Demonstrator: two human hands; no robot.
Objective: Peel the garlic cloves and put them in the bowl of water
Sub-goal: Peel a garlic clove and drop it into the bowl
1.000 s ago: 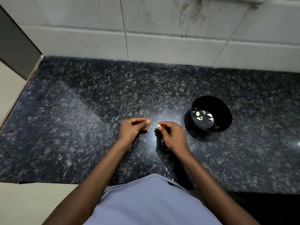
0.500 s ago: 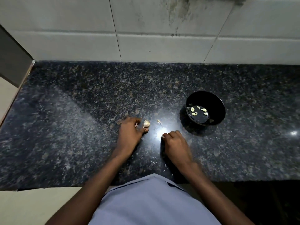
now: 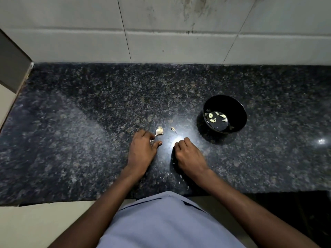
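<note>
A dark speckled stone desk (image 3: 89, 140) fills the view, backed by a wall of pale tiles (image 3: 161, 29). To the right on it stands a black bowl (image 3: 240, 111) of water with several peeled cloves (image 3: 212, 120) already floating inside. Near the front edge rest both hands. The left hand (image 3: 140, 153) lies palm down, its fingers (image 3: 157, 143) reaching toward a small garlic piece (image 3: 159, 131) with a stalk that sits just beyond the fingertips; whether they touch it or grasp anything I cannot tell. The right hand (image 3: 189, 154) is curled, fingers clenched down against the desk, and a pale glint at the fingertips may be a clove, though glare hides it. A loose scrap of skin (image 3: 173, 129) lies between the garlic piece and the bowl, and tiny flakes (image 3: 180, 176) are scattered near the front edge.

The step in hand looks like picking up the next clove to peel. That calls for a fine pinch on the small piece, then both hands stripping its skin before carrying it over to the bowl.
</note>
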